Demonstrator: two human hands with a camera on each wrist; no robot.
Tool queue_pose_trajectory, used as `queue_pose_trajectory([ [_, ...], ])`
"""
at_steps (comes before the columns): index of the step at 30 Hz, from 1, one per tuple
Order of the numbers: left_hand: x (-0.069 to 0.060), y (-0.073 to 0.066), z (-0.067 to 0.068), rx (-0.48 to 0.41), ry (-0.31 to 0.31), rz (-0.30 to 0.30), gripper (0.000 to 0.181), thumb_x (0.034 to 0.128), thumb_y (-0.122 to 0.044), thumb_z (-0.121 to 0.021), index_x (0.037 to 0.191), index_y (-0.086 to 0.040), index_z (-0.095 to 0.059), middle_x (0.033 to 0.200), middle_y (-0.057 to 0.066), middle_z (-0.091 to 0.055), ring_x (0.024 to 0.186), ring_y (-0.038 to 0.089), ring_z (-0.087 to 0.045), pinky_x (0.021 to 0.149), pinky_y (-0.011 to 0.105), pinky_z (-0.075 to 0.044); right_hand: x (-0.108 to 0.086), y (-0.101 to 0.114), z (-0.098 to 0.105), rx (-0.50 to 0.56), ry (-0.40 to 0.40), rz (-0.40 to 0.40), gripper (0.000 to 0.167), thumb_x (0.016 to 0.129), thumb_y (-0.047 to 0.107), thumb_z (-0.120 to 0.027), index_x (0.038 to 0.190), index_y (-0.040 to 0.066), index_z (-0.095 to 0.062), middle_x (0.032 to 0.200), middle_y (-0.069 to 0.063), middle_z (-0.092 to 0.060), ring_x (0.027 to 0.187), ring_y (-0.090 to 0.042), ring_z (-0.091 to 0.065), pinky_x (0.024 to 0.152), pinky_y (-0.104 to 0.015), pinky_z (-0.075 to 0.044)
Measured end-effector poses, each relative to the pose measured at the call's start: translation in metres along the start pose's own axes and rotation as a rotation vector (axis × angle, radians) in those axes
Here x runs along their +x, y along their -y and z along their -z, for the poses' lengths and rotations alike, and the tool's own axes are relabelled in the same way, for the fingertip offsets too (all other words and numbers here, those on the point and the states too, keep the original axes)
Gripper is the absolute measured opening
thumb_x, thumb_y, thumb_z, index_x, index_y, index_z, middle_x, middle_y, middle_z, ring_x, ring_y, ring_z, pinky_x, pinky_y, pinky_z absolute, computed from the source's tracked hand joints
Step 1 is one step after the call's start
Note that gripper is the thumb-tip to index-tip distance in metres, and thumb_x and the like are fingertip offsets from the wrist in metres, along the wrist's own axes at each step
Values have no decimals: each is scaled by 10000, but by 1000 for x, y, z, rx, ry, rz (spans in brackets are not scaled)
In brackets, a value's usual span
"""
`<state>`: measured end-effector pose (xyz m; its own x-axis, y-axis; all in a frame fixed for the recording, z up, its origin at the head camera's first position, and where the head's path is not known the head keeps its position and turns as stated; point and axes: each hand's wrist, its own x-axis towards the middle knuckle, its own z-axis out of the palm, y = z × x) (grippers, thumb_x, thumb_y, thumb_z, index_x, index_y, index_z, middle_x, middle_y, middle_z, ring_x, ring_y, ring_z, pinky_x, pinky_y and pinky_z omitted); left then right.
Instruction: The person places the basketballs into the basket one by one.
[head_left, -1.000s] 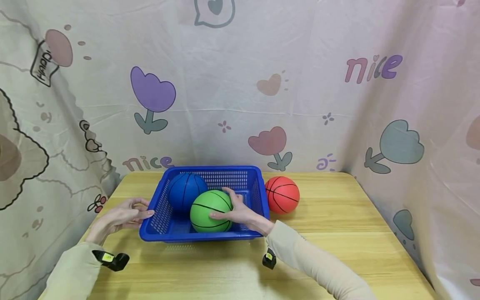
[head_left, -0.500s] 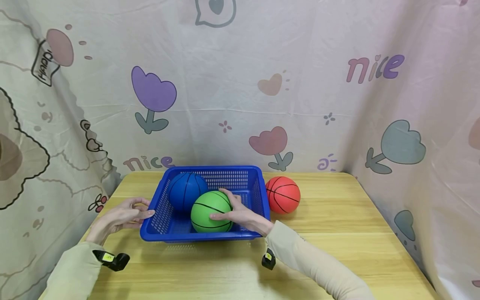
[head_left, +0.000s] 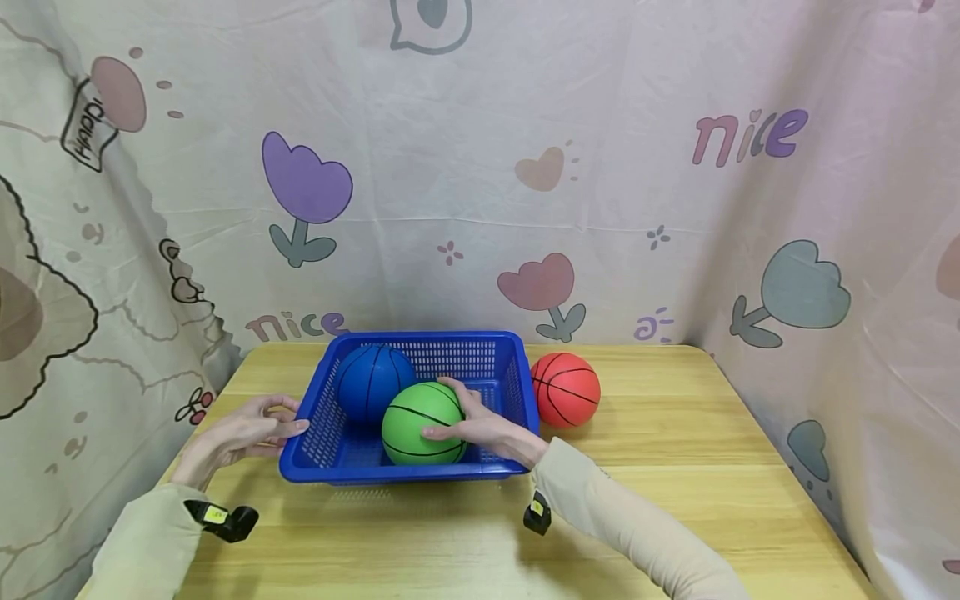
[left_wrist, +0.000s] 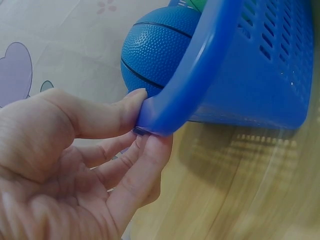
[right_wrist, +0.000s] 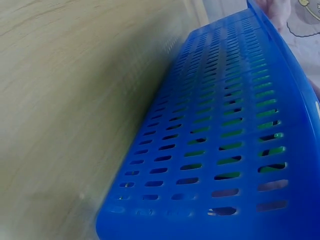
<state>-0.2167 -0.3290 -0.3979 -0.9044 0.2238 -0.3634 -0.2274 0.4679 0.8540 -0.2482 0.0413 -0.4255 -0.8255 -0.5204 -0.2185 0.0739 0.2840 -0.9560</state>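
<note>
Green ball (head_left: pixel 409 425) (black-lined, like a basketball) sits in the blue basket (head_left: pixel 405 476), its right side gripped by my right hand (head_left: pixel 480 428); my left hand (head_left: pixel 249 429) pinches the rim.

We read "nice" in multicoloured letters twice on the white, pastel-printed fabric curtain (head_left: pixel 450 108), upper right and lower left. On its black-outlined banner (head_left: pixel 88 125), tilted letters seem to spell "HAPPY". Small yellow rectangular labels (head_left: pixel 216 515) on black wrist-worn cameras (head_left: pixel 242 523) we cannot make out.
</note>
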Motion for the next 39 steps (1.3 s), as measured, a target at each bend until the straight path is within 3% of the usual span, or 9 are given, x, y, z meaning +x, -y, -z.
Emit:
queue_pose_trajectory([
  [13, 0, 0, 0, -4, -2, -4, 631, 995, -214, -636, 1399, 126, -291, 1346, 317, -478, 874, 116, -659, 777, 300, -610, 1, -1, -1, 42, -4, -5, 850, 848, 252, -813, 1523, 359, -308, 1578, -176, -123, 1430, -387, -203, 1141, -617, -356],
  [21, -1, 0, -1, -2, -7, 0, 650, 993, -221, -639, 1405, 128, -278, 1398, 374, -405, 888, 115, -653, 783, 298, -608, 1, 1, 0, 55, -3, -5, 831, 844, 248, -809, 1510, 345, -321, 1546, -159, -215, 1384, -347, -313, 1125, -579, -386],
  [31, 0, -1, 0, 1, 4, -8, 650, 998, -215, -631, 1413, 132, -271, 1338, 309, -494, 880, 117, -661, 776, 305, -611, 0, 2, 1, 38, -11, -6, 849, 836, 261, -817, 1521, 320, -319, 1540, -159, -244, 1403, -357, -273, 1131, -594, -374],
  [39, -1, -1, -1, 2, 4, -2, 673, 1001, -223, -625, 1428, 134, -248, 1391, 371, -421, 896, 116, -660, 786, 304, -611, -1, 2, 1, 32, -10, -5, 858, 837, 261, -815, 1528, 309, -309, 1533, -147, -298, 1402, -350, -292, 1141, -601, -361],
])
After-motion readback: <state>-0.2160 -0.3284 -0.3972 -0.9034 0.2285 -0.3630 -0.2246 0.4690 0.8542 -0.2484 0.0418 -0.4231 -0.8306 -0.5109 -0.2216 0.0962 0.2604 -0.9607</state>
